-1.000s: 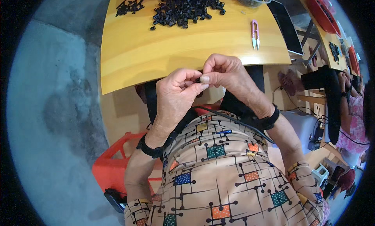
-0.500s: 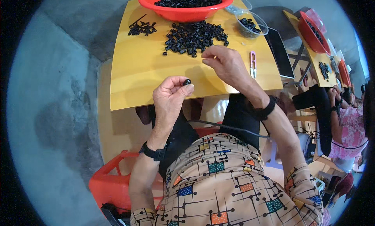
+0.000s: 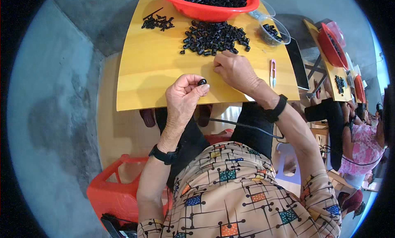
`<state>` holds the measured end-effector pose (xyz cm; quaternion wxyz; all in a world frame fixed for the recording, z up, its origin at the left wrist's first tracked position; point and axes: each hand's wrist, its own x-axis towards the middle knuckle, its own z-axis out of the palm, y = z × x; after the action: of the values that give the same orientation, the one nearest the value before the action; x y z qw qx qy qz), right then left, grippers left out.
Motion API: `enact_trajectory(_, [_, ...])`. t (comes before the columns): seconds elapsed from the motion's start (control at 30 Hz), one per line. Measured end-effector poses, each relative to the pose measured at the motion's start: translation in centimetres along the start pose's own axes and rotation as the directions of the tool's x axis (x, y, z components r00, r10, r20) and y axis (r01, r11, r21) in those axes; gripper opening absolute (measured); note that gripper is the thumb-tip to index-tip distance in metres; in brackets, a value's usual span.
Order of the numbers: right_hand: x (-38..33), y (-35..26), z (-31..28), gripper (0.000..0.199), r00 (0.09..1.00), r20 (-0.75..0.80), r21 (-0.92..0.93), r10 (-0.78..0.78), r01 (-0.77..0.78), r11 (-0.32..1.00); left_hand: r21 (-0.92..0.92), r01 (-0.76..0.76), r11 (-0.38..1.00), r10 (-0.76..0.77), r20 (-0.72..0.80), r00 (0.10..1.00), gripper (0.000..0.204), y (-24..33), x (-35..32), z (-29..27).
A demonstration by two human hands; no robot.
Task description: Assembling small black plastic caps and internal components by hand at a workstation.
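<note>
Between thumb and fingers, my left hand [image 3: 181,100] pinches a small black plastic cap-like part [image 3: 202,82] above the near edge of the yellow table [image 3: 152,69]. Just to its right, my right hand [image 3: 238,71] is closed, fingers curled inward and knuckles up; whatever it may hold is hidden. Beyond the right hand lies a loose pile of small black cylindrical parts [image 3: 214,36]. A smaller heap of thin black pieces [image 3: 158,23] sits to the far left, with one thin black stick behind it.
At the far edge stands a red basin [image 3: 205,14] full of black parts. A clear plastic bowl [image 3: 265,38] with more is right of the pile. Pink-handled snips [image 3: 273,71] lie on the right. A red stool [image 3: 119,192] stands lower left; another person [image 3: 362,139] sits at the right.
The view has shifted slightly. My right hand's fingers have curled in from a looser pinch, and that hand has come a little closer to the left, which keeps hold of the black part.
</note>
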<state>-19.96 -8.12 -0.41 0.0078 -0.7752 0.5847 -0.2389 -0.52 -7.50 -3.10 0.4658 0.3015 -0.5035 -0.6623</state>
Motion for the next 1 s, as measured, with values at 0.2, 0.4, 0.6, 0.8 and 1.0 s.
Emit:
enact_trajectory(0.2, [-3.4, -0.7, -1.8, 0.014, 0.991, 0.073, 0.116, 0.112, -0.120, 0.986, -0.038, 0.059, 0.998, -0.058, 0.015, 0.998, 0.016, 0.8, -0.9, 0.4])
enact_trajectory(0.4, [-5.4, -1.3, -2.3, 0.014, 0.989, -0.024, 0.296, 0.143, -0.130, 0.946, -0.097, 0.181, 0.979, -0.173, 0.090, 0.981, 0.015, 1.1, -2.8, 1.5])
enact_trajectory(0.6, [-7.5, -3.1, -5.3, 0.013, 0.844, 0.382, 0.817, 0.376, -0.499, 0.289, -0.022, 0.233, 0.972, -0.228, 0.144, 0.963, 0.017, 1.4, -4.8, 2.4])
enact_trajectory(0.8, [-10.5, -5.0, -5.7, 0.015, 0.788, 0.538, 0.802, 0.299, -0.588, 0.107, -0.015, 0.311, 0.950, -0.300, 0.228, 0.926, 0.018, 2.5, -6.3, 3.6])
enact_trajectory(1.0, [-12.0, -6.4, -6.2, 0.015, 0.768, 0.552, 0.788, 0.325, -0.608, 0.096, 0.000, 0.332, 0.943, -0.320, 0.259, 0.911, 0.016, 2.7, -7.8, 4.3])
